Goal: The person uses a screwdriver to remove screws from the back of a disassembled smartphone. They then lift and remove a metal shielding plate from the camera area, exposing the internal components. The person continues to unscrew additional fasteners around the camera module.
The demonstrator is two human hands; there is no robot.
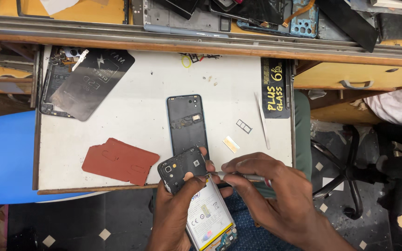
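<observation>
Phone (pixel 201 204) lies opened, back cover (pixel 187 124) already off on the table (pixel 140 107) — left hand (pixel 173 209) clamps it, right hand (pixel 275 195) grips a slim tool (pixel 238 175) at its black inner plate (pixel 182 168), seemingly not yet freed.

Both forearms are coming up from the bottom edge, wrists close together. The left hand (pixel 175 204) is gripping something from below, thumb lying across its near face and fingertips (pixel 204 152) curling over its far edge. The right hand (pixel 268 186) is lying just beside it, knuckles up, thumb and forefinger pinching closed and pointing left toward the left hand's thumb
</observation>
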